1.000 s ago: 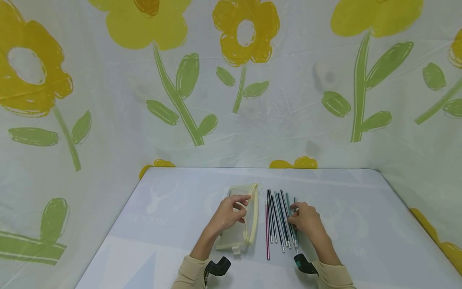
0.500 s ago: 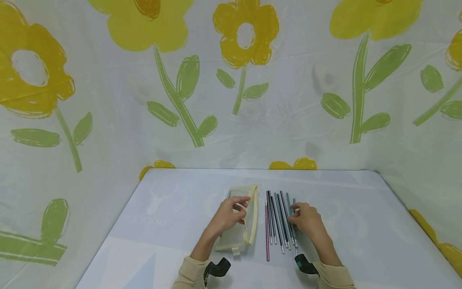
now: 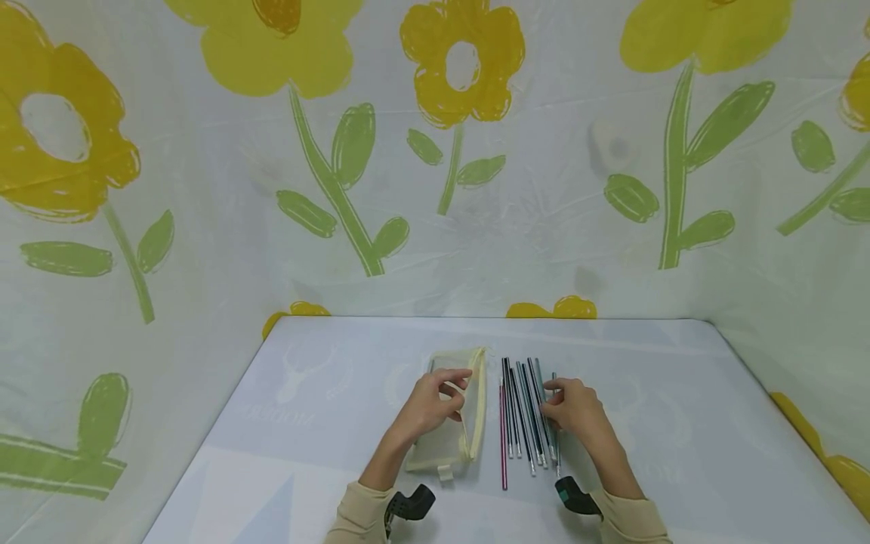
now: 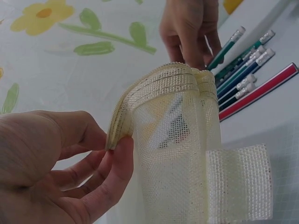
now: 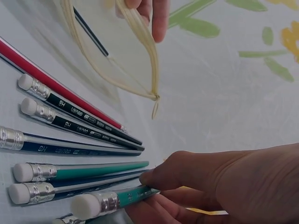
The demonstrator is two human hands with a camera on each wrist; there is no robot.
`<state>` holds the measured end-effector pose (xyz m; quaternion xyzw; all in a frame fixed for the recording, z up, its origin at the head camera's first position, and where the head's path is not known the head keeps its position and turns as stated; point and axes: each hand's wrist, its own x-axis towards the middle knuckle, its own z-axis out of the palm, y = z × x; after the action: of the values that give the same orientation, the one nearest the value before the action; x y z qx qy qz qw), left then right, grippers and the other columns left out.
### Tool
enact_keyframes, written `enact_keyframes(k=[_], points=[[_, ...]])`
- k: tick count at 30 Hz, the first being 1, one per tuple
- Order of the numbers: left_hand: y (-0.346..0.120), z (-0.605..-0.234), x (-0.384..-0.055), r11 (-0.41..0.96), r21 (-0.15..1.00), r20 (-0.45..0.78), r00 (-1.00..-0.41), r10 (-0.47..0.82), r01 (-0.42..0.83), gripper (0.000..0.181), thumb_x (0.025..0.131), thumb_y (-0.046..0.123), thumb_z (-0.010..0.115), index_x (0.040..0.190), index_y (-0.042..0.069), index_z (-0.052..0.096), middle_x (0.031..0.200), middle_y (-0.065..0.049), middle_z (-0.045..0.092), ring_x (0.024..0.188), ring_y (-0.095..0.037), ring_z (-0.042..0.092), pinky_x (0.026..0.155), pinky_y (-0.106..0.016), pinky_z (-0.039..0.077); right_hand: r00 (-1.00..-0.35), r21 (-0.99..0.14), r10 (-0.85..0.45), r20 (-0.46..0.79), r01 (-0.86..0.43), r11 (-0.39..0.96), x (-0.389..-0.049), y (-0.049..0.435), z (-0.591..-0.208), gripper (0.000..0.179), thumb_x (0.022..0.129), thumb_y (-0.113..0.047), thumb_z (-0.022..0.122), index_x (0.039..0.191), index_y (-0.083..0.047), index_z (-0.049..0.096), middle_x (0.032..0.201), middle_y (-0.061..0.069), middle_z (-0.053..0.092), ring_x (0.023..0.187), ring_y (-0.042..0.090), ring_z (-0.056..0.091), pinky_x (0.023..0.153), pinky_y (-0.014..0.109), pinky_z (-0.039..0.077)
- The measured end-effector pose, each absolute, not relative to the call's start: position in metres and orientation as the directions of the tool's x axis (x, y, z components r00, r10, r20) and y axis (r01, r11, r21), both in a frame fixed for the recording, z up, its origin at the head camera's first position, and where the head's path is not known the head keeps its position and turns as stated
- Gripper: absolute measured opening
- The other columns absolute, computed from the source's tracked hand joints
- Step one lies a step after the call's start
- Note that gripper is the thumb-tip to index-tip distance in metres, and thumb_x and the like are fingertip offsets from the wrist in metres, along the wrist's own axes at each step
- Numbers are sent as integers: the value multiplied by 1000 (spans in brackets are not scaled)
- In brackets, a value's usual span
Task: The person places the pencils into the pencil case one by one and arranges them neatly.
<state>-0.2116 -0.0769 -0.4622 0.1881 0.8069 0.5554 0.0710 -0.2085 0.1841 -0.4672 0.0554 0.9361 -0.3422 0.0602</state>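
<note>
Your left hand [image 3: 428, 399] pinches the zip edge of the mesh pouch [image 4: 170, 86], which stands beneath and to the right of those fingers, its mouth parted. Your right hand [image 3: 576, 412] pinches a green pencil [image 5: 133, 196] by thumb and fingers, eraser end toward you. The step in hand looks like picking out this one pencil; the next move seems to call for a clean lift that doesn't drag its close neighbours.

Left of your right hand lies the row of pencils, ending at the red pencil [image 4: 261, 91], with only a narrow gap before the pouch. To your right hand's right, the table [image 3: 680, 423] gives wide room; its far edge lies well beyond both hands.
</note>
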Motion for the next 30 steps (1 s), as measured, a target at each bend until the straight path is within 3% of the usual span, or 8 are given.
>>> enact_keyframes(k=[4, 10, 18, 30], points=[[-76, -462, -210, 292, 932, 92, -921, 377, 213, 47, 87, -9, 52, 134, -3, 56, 115, -26, 58, 93, -39, 65, 64, -41, 65, -987, -653, 53, -151, 140, 744, -209, 183, -468, 48, 84, -10, 68, 128, 7, 58, 84, 10, 67, 60, 13, 61, 55, 26, 58], [-78, -469, -215, 284, 935, 92, -918, 386, 213, 48, 88, -5, 54, 135, 1, 57, 116, -23, 59, 93, -36, 66, 63, -33, 65, -988, -665, 52, -148, 139, 734, -209, 179, -467, 48, 86, -12, 70, 129, 6, 58, 85, 11, 67, 60, 13, 61, 54, 26, 57], [-79, -469, -215, 291, 927, 106, -909, 403, 237, 48, 87, -3, 52, 135, -2, 56, 117, -26, 58, 91, -31, 67, 61, -26, 64, -986, -694, 35, -161, 139, 706, -208, 175, -466, 50, 85, -12, 70, 132, 2, 57, 90, 12, 67, 61, 14, 63, 60, 28, 62], [-78, -466, -219, 289, 936, 82, -921, 380, 202, 50, 87, -6, 53, 136, 1, 57, 119, -25, 59, 95, -35, 66, 65, -38, 66, -989, -739, -5, -150, 109, 665, -209, 165, -461, 52, 85, -10, 69, 134, 2, 56, 90, 12, 67, 62, 14, 66, 58, 29, 62]])
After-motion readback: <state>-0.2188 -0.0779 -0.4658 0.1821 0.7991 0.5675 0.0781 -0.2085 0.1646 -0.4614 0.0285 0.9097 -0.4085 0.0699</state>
